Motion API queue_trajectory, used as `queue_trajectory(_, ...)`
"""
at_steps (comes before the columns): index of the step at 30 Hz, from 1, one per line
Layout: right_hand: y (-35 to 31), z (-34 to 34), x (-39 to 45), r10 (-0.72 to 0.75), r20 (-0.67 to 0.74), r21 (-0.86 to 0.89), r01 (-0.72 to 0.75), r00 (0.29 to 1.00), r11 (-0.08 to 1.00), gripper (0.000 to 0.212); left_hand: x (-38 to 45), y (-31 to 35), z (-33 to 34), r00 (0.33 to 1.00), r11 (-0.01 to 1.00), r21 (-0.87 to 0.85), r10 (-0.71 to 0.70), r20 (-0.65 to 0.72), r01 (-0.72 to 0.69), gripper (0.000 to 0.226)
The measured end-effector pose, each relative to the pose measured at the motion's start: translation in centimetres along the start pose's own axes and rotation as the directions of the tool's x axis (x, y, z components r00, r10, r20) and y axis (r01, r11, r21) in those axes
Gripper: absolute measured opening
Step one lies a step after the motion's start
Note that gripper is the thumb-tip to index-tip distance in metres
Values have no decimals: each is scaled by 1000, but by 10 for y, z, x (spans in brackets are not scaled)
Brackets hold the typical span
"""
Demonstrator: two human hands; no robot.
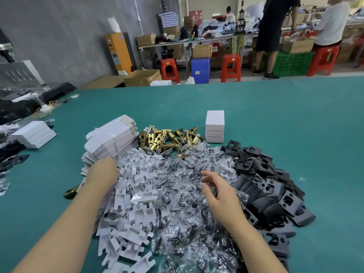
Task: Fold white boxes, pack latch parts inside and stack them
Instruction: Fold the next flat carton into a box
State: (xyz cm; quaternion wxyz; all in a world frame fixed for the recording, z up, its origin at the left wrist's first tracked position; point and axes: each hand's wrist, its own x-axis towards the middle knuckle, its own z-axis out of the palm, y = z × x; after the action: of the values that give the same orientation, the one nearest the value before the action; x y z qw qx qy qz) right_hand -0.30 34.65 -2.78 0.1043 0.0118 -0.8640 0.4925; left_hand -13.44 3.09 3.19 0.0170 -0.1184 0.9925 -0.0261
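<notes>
Right hand [218, 192], fingers loosely spread, hovers over crinkly clear bags [189, 194]; left hand [104, 170] grip hidden among flat white cardboard inserts [136, 186]

The green tabletop [275, 115] carries flat white box blanks [112, 142], brass latches [165, 137], white inserts [134, 194], bagged screws [189, 194], black plates [266, 186] and three stacked white boxes [214, 127].

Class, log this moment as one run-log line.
left hand: reaching flat box blanks | right hand: open over clear bags | folded boxes: stacked
</notes>
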Motion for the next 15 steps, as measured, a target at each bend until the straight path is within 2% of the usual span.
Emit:
queue_trajectory(3,0,0,0,1,2,9,-1,1000,1000,37,-7,17,-13,998,999,32,37,-40,-36,13)
queue_trajectory(6,0,-1,-1,5,-5,39,-5,1000,999,34,-16,30,-34,985,996,30,91,-144,-88,24)
queue_trajectory(10,1,-4,0,27,-70,177,-14,997,984,30,-35,55,-69,920,961,-175,136,-369,-212,30)
queue_trajectory(13,4,-8,2,58,-141,297,-13,988,955,32,-57,79,-94,800,827,-378,135,-585,-416,29)
queue_trajectory(15,7,-11,4,100,-173,401,-22,980,916,29,-72,93,-107,776,671,-535,96,-624,-513,25)
